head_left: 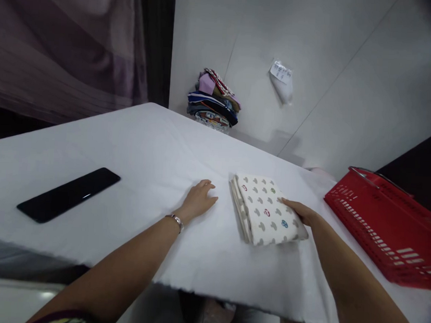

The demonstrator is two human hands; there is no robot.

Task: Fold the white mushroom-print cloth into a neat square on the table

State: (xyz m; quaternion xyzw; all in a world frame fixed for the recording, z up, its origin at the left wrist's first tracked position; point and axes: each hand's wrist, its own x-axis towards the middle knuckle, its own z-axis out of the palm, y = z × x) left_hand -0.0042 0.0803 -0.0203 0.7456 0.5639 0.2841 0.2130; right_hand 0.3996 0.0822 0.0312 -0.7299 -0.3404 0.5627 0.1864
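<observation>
A folded cream cloth (267, 210) printed with grey mushroom shapes and a few red, blue and green ones lies to the right of the middle of the white-covered table (147, 148). My right hand (299, 211) grips its right edge, the thumb on top and the other fingers hidden underneath. That edge looks slightly raised. To the left of the cloth, my left hand (199, 199) rests over the white cover with nothing in it. Its fingers are loosely bent and apart from the thumb, and it does not touch the cloth. A bracelet (176, 221) circles the left wrist.
A black phone-like slab (69, 195) lies at the left of the table. On the right stands a red plastic basket (385, 228). Beyond the far edge, a stack of folded fabrics (215, 101) and a labelled plastic bag (281, 83) are on the floor. A pinkish curtain (69, 48) hangs behind.
</observation>
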